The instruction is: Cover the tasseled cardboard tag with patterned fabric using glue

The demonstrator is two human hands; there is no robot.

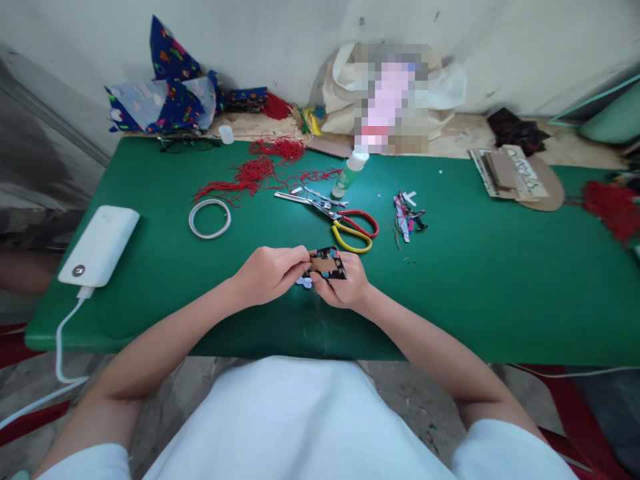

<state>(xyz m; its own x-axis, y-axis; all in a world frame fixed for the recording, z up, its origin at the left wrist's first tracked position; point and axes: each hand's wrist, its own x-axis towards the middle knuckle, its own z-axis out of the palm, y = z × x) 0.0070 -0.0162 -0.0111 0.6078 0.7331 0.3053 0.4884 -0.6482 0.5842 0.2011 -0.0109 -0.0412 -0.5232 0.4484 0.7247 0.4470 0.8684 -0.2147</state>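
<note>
Near the front of the green table, my two hands meet at a small cardboard piece edged with dark flowered fabric (326, 265). My right hand (350, 281) is closed on its right and lower side, thumb on the near edge. The fingers of my left hand (270, 272) pinch its left edge; the exact fingertips are partly hidden. A pale scrap (304, 283) shows just under the hands. Beyond them lie scissors (356, 230) with one red and one yellow handle, blades pointing left. A bottle with a white cap and green label (347, 179) is behind the scissors.
On the green table (490, 287) are a roll of tape (210, 219), a white power bank (100, 245) with a cable, red threads (250, 177) and fabric scraps (409, 217). Cardboard pieces (515, 175) lie at the far right. Blue patterned fabric (175, 100) stands against the wall.
</note>
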